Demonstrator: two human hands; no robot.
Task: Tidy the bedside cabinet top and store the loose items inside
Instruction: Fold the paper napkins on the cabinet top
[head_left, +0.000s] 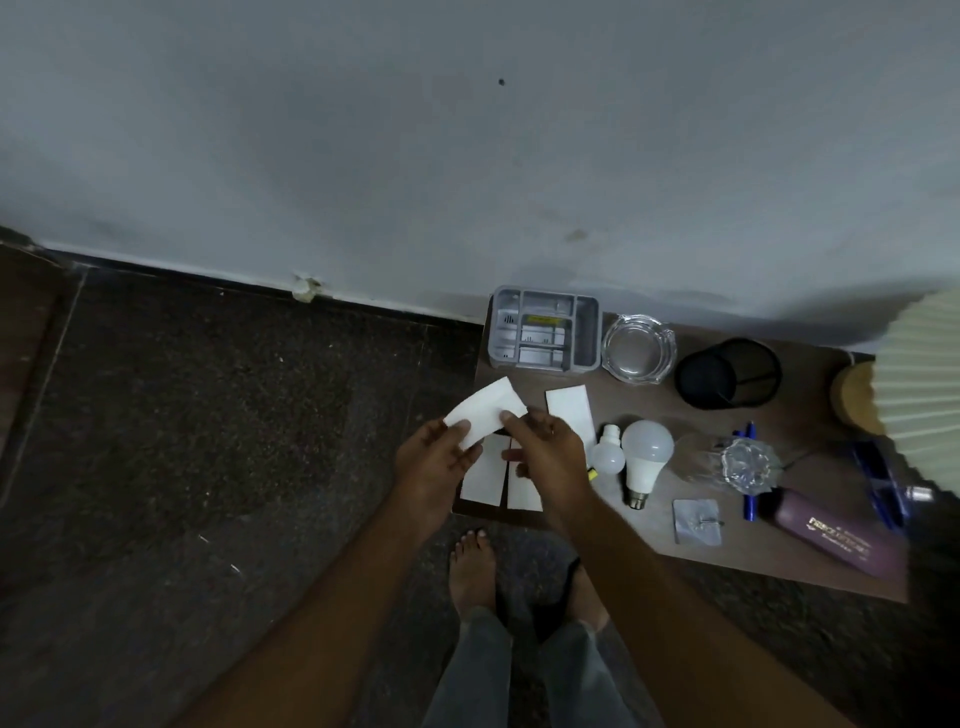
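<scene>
Cabinet top (737, 551), near edge first: your left hand (436, 457) and right hand (545, 452) both pinch one white slip (485, 415) just above its left corner, more slips (569, 415) flat beneath and beside, bulbs (647, 457) right of them, tray (545, 330), ashtray (638, 349) and mesh cup (727, 373) back by the wall.

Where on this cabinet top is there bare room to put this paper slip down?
Left hand and right hand pinch the paper slip. Bare wood: the strip between the glass ashtray and the large bulb, and the front edge near the adhesive hook. Crowded: the right side, with plastic wrap, pens and purple bottle.
</scene>
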